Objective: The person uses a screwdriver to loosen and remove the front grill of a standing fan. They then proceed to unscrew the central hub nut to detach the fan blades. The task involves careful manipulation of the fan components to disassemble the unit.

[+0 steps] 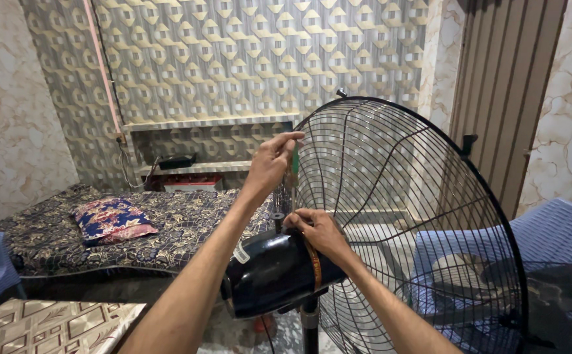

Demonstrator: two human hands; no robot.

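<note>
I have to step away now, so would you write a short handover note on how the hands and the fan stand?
Left hand: raised, fingers pinching the rim of the wire guard.
Right hand: resting on the front of the black motor housing, where it meets the guard.
Fan stands upright on its pole.
Done: guard sits on the motor.
Left: whether it is fastened cannot be seen.

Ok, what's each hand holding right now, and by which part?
The left hand pinches the rear fan guard at its upper left rim. The right hand grips the front end of the black motor housing.
</note>
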